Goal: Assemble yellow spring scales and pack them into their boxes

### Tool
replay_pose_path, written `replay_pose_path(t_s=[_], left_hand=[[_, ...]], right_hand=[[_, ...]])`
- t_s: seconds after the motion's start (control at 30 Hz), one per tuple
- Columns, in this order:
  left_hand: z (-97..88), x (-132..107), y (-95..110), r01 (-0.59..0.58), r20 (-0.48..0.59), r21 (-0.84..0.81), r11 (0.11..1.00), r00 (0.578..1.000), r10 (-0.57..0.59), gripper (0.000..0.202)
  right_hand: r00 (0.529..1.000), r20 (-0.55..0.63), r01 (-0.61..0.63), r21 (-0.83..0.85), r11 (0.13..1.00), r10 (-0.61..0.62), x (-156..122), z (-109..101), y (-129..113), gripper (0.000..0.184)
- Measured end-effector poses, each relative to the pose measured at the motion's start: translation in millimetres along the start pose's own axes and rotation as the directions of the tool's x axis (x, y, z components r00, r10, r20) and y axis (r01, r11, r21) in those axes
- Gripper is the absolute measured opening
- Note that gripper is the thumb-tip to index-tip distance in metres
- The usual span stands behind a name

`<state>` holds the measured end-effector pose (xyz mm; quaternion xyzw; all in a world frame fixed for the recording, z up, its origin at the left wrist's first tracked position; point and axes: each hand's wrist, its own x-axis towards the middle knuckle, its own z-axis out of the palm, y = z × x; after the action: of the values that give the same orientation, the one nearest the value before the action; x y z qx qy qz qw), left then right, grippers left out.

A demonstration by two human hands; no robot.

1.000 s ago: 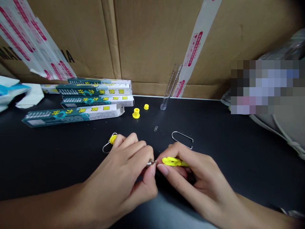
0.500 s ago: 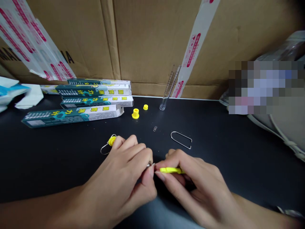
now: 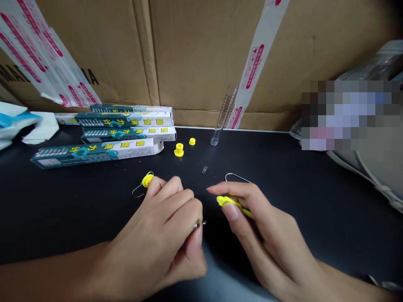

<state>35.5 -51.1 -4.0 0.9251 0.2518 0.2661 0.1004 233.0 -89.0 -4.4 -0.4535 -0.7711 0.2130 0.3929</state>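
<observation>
The black desk [image 3: 94, 209] meets cardboard [image 3: 204, 54] behind, with open room rightward. The left hand [image 3: 157, 226] pinches a small metal piece [image 3: 199, 224]; the right hand [image 3: 261, 222], just apart, grips a yellow plastic part [image 3: 231, 205].

The light is even and rather dim, with no source in view, so the cardboard wall [image 3: 201, 54] looks flat and warm. The black surface [image 3: 283, 176] shows only a faint sheen and no hard glare. A soft, dark shadow gathers beneath the left hand [image 3: 157, 230] and the right hand [image 3: 267, 239]. The wide lens bends things toward the edges, and a coarse mosaic patch [image 3: 351, 115] blurs the right side.
</observation>
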Motion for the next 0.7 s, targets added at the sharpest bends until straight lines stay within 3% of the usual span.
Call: replay_pose_path(t_s=[0.3, 0.47, 0.7], left_hand=[[-0.8, 2.1, -1.1, 0.050, -0.050, -0.015, 0.999, 0.997, -0.051, 0.019], [-0.7, 1.1, -1.0, 0.036, -0.052, -0.003, 0.999, 0.998, -0.036, 0.019], [1.0, -1.4, -0.1, 0.001, -0.072, 0.038, 0.999, 0.997, 0.002, 0.019]], right_hand=[[0.999, 0.026, 0.024, 0.093, 0.995, -0.027, -0.5, 2.7, 0.1, 0.020], [0.994, 0.029, 0.103, 0.094, 0.990, -0.106, -0.3, 5.6, 0.8, 0.021], [0.993, -0.018, 0.118, 0.114, 0.987, -0.116, -1.9, 5.2, 0.9, 0.021]])
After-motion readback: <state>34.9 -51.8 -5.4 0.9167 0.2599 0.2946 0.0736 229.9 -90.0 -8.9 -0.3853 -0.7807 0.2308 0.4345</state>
